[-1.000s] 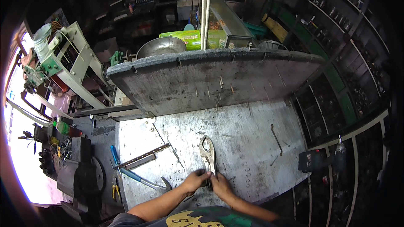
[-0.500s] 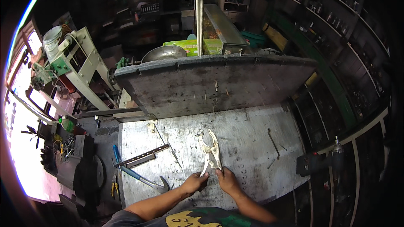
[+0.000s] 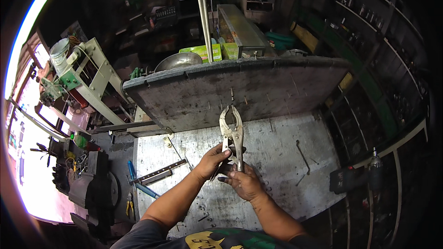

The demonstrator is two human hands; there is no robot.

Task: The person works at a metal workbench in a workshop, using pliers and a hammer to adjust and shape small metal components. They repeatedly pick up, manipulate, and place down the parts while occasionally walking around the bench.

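A pair of large locking pliers (image 3: 236,134) with long curved jaws is held up over the metal worktop, jaws pointing at the upright board. My left hand (image 3: 215,159) is closed round the slimmer handle. My right hand (image 3: 245,180) grips the thicker handle lower down, its fingers curled under the tool. The two jaw tips are close together with an oval gap behind them. Left of my hands lie a dark perforated metal bar (image 3: 161,171) and a blue-handled hammer (image 3: 146,191), whose head my left forearm hides.
A thick board (image 3: 198,94) stands along the worktop's far edge, with nails in it. On the bare metal worktop (image 3: 277,157) a thin bent rod (image 3: 303,157) lies to the right. Yellow-handled pliers (image 3: 130,205) hang at the left edge. A black pouch (image 3: 342,180) sits at the right edge.
Both hands have raised the pliers off the worktop and away from me. The jaw tips have drawn closer together, and my left forearm now covers the hammer's head.
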